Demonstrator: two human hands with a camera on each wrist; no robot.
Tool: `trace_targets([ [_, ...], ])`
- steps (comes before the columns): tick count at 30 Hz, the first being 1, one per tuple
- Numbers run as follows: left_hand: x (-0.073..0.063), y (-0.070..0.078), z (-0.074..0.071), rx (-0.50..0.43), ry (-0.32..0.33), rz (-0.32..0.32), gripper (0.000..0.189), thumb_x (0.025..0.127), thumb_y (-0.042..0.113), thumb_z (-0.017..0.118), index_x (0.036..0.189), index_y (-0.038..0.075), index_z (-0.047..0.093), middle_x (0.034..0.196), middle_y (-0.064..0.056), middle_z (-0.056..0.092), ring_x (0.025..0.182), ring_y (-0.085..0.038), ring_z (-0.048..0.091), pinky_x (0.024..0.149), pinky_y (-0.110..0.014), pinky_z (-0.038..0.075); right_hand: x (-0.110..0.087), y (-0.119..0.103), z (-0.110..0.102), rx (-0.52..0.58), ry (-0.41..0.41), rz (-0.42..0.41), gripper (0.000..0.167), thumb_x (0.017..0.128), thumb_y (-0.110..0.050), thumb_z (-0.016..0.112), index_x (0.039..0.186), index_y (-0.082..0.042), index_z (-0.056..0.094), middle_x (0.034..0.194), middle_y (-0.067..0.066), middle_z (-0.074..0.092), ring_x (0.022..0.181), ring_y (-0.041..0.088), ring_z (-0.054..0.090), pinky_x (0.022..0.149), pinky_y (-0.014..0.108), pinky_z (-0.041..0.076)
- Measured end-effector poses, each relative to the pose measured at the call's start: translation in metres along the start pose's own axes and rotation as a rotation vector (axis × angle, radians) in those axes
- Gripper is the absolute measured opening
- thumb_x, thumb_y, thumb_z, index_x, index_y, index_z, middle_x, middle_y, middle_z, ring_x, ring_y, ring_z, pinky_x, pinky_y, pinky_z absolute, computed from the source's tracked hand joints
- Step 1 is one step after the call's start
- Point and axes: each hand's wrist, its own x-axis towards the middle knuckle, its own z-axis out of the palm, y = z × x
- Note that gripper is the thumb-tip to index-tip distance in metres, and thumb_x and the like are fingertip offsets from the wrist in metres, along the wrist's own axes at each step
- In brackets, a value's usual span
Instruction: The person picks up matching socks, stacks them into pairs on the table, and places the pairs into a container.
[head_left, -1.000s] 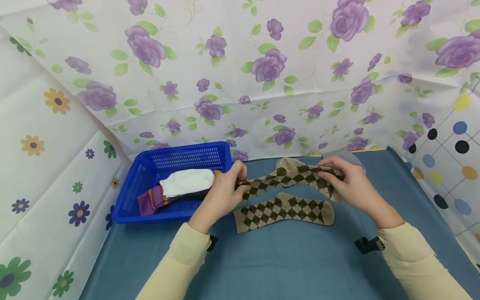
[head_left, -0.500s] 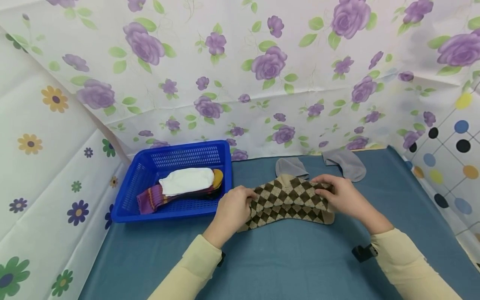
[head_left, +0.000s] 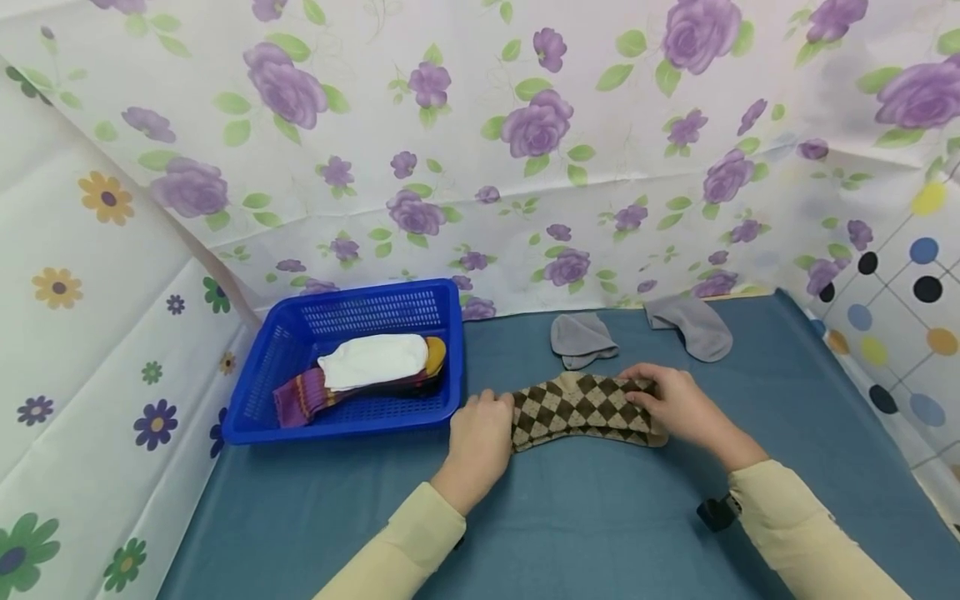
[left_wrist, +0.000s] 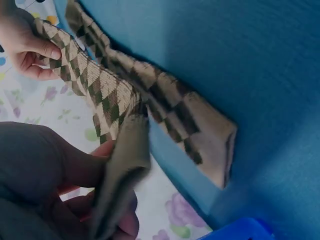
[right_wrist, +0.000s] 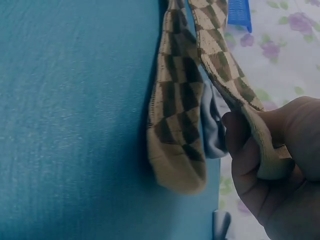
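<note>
A beige sock with dark brown diamonds (head_left: pixel 576 404) is stretched between both hands. My left hand (head_left: pixel 482 446) pinches its cuff, which shows folded between thumb and fingers in the left wrist view. At the toe end, my right hand (head_left: pixel 686 412) pinches it between thumb and fingers. A matching argyle sock (left_wrist: pixel 202 127) lies flat on the blue cloth, just beneath the held one. From above, the held sock covers most of it; its rounded toe (right_wrist: pixel 180 175) shows in the right wrist view.
Two grey socks, one bunched (head_left: pixel 582 337) and one bent (head_left: pixel 696 327), lie behind the hands. At left stands a blue basket (head_left: pixel 337 432) holding a white sock (head_left: pixel 375 362), a purple striped sock (head_left: pixel 302 400) and a mustard piece (head_left: pixel 436 356). Patterned sheets rise behind and beside the cloth.
Both hands have brought the held argyle sock down and toward the body, over its match. The left hand also shifted right. Both grey socks have come into fuller view.
</note>
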Motion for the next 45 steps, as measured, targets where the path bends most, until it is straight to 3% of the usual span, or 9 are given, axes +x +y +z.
trace_targets([
  [6,0.002,-0.003,0.014,0.042,-0.027,-0.001,0.013,0.081,0.012,0.071,0.09,0.017,0.063,0.083,-0.006,0.06,0.079,-0.024,0.056,0.066,-0.039,0.05,0.003,0.008,0.008,-0.051,-0.009,0.021,0.026,0.089,-0.026,0.064,0.114,-0.022,0.06,0.092,-0.004,0.065,0.065,0.009,0.058,0.057,0.029,0.046],
  [15,0.0,-0.015,0.026,-0.021,-0.095,0.004,0.033,0.08,0.013,0.071,0.112,0.013,0.063,0.105,-0.011,0.056,0.097,-0.025,0.051,0.072,-0.037,0.052,-0.003,0.009,0.008,-0.19,0.033,0.042,0.027,0.089,-0.029,0.064,0.114,-0.019,0.062,0.096,-0.002,0.067,0.077,0.011,0.061,0.062,0.031,0.049],
  [18,0.0,-0.016,0.023,-0.029,-0.064,0.044,0.037,0.078,0.013,0.074,0.113,0.013,0.064,0.111,-0.01,0.057,0.103,-0.026,0.052,0.079,-0.039,0.052,-0.007,0.002,0.002,-0.257,0.096,0.005,0.028,0.088,-0.025,0.066,0.114,-0.015,0.063,0.103,0.005,0.066,0.088,0.021,0.062,0.064,0.036,0.048],
  [22,-0.001,-0.017,0.017,-0.027,-0.058,0.086,0.038,0.077,0.015,0.074,0.114,0.013,0.065,0.114,-0.008,0.061,0.107,-0.026,0.054,0.091,-0.038,0.048,-0.009,-0.007,0.002,-0.328,0.145,-0.134,0.026,0.085,-0.017,0.068,0.111,-0.015,0.066,0.111,0.007,0.064,0.101,0.027,0.058,0.072,0.042,0.05],
  [27,-0.004,-0.019,0.018,-0.071,-0.125,0.102,0.028,0.083,0.01,0.067,0.111,0.013,0.067,0.108,-0.006,0.065,0.099,-0.024,0.059,0.083,-0.036,0.052,-0.012,-0.002,0.015,-0.374,0.051,-0.258,0.027,0.085,-0.007,0.066,0.11,-0.015,0.067,0.116,0.005,0.064,0.105,0.024,0.06,0.075,0.037,0.052],
  [32,-0.006,-0.022,0.022,-0.171,-0.135,0.12,0.026,0.084,-0.004,0.06,0.104,0.011,0.066,0.103,-0.006,0.066,0.092,-0.022,0.063,0.078,-0.035,0.053,-0.018,0.012,0.025,-0.378,-0.047,-0.189,0.04,0.088,-0.005,0.062,0.127,-0.012,0.059,0.135,0.012,0.053,0.125,0.033,0.049,0.087,0.044,0.05],
  [38,-0.007,-0.024,0.02,-0.214,-0.166,0.1,0.026,0.082,-0.005,0.062,0.102,0.011,0.066,0.1,-0.006,0.066,0.089,-0.022,0.063,0.075,-0.035,0.053,-0.033,0.017,0.03,-0.438,-0.115,-0.143,0.054,0.094,-0.021,0.055,0.144,-0.017,0.036,0.152,0.008,0.032,0.139,0.034,0.028,0.103,0.053,0.036],
  [41,-0.006,-0.024,0.018,-0.16,-0.167,0.095,0.023,0.081,0.002,0.065,0.103,0.011,0.067,0.097,-0.007,0.066,0.086,-0.023,0.062,0.071,-0.036,0.053,-0.037,0.017,0.031,-0.469,-0.097,-0.15,0.053,0.094,-0.027,0.056,0.143,-0.019,0.039,0.152,0.007,0.032,0.139,0.033,0.029,0.106,0.052,0.034],
  [45,-0.005,-0.023,0.015,-0.137,-0.166,0.084,0.026,0.079,0.012,0.073,0.104,0.011,0.067,0.097,-0.008,0.065,0.086,-0.023,0.059,0.074,-0.038,0.053,-0.037,0.014,0.029,-0.472,-0.015,-0.164,0.043,0.09,-0.024,0.063,0.131,-0.015,0.055,0.142,0.011,0.046,0.131,0.032,0.043,0.099,0.048,0.043],
])
